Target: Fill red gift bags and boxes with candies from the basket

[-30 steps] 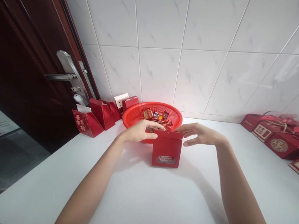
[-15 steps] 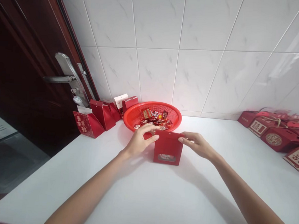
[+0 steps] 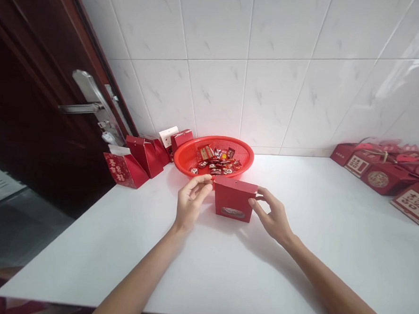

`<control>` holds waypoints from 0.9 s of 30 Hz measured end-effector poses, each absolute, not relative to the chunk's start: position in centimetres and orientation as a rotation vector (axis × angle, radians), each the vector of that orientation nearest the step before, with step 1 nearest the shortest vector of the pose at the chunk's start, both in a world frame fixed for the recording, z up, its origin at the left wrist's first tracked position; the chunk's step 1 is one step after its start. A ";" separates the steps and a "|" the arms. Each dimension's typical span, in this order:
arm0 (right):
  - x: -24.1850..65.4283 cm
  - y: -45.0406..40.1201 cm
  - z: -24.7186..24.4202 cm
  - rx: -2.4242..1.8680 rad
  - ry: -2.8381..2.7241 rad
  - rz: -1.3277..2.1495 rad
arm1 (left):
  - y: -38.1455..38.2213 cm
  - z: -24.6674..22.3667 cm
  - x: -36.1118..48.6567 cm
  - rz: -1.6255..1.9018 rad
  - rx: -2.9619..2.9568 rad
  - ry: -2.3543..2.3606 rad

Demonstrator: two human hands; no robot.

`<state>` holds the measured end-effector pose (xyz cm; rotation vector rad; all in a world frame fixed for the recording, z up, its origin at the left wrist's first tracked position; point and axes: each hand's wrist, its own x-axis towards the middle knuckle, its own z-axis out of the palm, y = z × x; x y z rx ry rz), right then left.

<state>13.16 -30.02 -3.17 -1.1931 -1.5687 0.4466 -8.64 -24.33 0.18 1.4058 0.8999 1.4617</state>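
Observation:
A small red paper candy box (image 3: 232,201) stands on the white table (image 3: 203,265), with an oval clear window low on its front and a hole near its top flap. My right hand (image 3: 271,215) grips its right edge, thumb in front and fingers behind. At the upper left corner, my left hand (image 3: 192,198) is curved with thumb and index finger a little apart; its fingertips are just beside the box, and whether they touch it is unclear. Behind the box sits a red plastic basket (image 3: 247,165) with wrapped candies (image 3: 218,160) inside.
Several red gift boxes (image 3: 143,157) stand at the left by the wall. More red boxes with ribbons and gold characters (image 3: 383,179) are grouped at the right. A dark door with a metal handle (image 3: 81,107) is left of the table, and a tiled wall (image 3: 216,96) rises behind.
The box has turned slightly and its top now leans back, showing the top fold. My left hand has drawn off its front face to the left, while the right still grips it.

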 end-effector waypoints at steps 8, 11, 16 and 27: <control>12.5 -29.6 -5.4 -1.127 -1.591 0.263 | -24.3 0.3 -8.5 1.435 1.287 0.810; 12.5 -29.5 -5.8 -1.122 -1.608 0.220 | -24.2 0.2 -8.4 1.402 1.222 0.810; 12.6 -29.7 -5.6 -1.080 -1.663 0.171 | -24.1 0.8 -8.4 1.389 1.130 0.833; 12.7 -29.8 -5.4 -1.084 -1.656 0.210 | -23.7 0.9 -8.3 1.295 0.947 0.783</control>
